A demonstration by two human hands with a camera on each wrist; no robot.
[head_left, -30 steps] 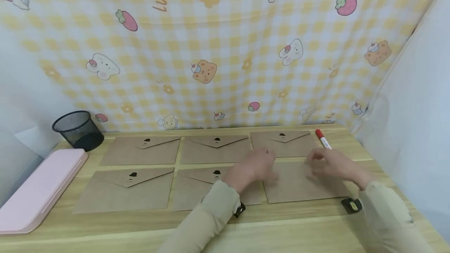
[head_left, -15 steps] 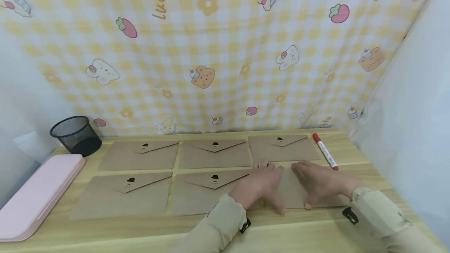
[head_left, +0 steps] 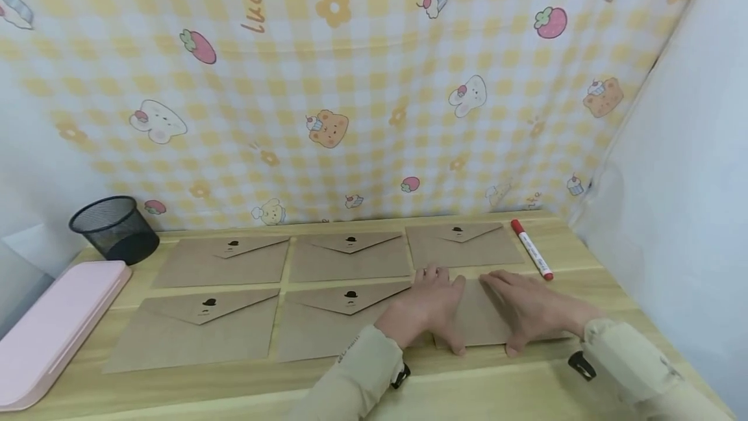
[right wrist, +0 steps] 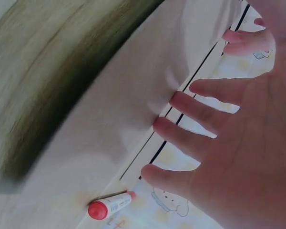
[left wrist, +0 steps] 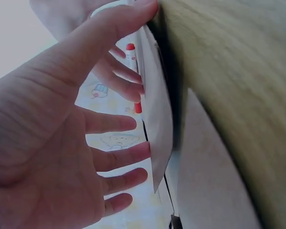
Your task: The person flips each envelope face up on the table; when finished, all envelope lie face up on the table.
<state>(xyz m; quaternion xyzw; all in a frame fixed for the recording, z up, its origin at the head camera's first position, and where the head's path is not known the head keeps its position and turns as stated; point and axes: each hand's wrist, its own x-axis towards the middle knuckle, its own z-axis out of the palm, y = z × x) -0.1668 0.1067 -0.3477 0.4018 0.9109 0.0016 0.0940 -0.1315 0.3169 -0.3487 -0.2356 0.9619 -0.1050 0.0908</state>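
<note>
A plain side of a brown paper envelope (head_left: 480,317) faces up at the front right of the table, partly hidden by both hands. My left hand (head_left: 425,310) rests at its left part with fingers spread and thumb toward the near edge. On its right part lies my right hand (head_left: 534,304), thumb also near the front edge. The left wrist view shows the left hand's (left wrist: 52,129) fairly straight fingers touching or very close to the envelope (left wrist: 155,109). In the right wrist view, the right hand's (right wrist: 238,138) extended fingertips meet the paper (right wrist: 119,95).
Several brown envelopes with hat-printed flaps, such as the back middle envelope (head_left: 350,265), lie in two rows. A red-capped marker (head_left: 532,250) is at the right. A black mesh pen holder (head_left: 117,229) and a pink case (head_left: 61,330) stand at the left, before a checked curtain (head_left: 374,83).
Both hands have come down onto the front right envelope and spread their fingers. Over the last half second they have barely moved, while the head view has shifted slightly.
</note>
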